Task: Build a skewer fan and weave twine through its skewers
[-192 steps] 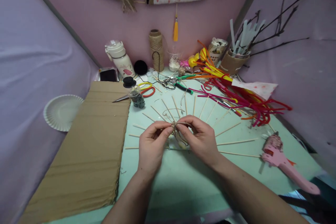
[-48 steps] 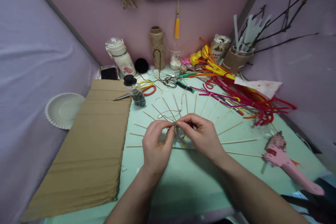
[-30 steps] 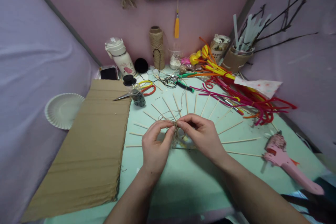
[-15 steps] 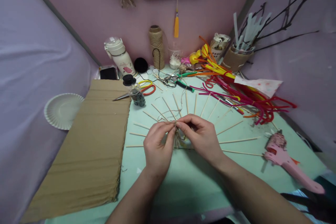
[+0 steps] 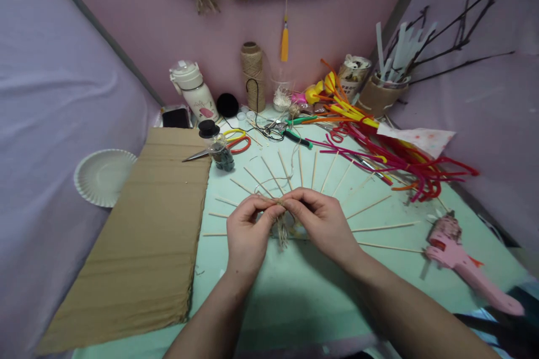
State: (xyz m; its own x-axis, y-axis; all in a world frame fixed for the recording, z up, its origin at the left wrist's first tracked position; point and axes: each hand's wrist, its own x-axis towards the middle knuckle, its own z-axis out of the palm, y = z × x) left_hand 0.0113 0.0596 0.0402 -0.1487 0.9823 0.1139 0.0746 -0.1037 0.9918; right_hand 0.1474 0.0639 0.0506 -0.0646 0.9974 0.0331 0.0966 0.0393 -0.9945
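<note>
My left hand (image 5: 251, 230) and my right hand (image 5: 322, 221) meet at the middle of the table, fingertips pinched together on a small bundle of twine (image 5: 282, 231). Its loose strands hang below my fingers. Behind and beneath the hands, thin wooden sticks (image 5: 269, 169) fan out in a half circle on the table. A pale piece at the fan's centre is mostly hidden by my hands. One thin length of string (image 5: 293, 157) runs from near the hands toward the back.
Cardboard (image 5: 138, 235) lies at left beside a paper plate (image 5: 104, 178). Scissors (image 5: 236, 143), a small jar (image 5: 222, 155), a bottle (image 5: 194, 92) and a twine spool (image 5: 253, 76) stand or lie behind. Pipe cleaners (image 5: 400, 157) and a pink glue gun (image 5: 458, 263) are at right.
Both hands have shifted slightly, still pinching the twine. More of the hanging strands shows below my fingers. The camera view has moved a little.
</note>
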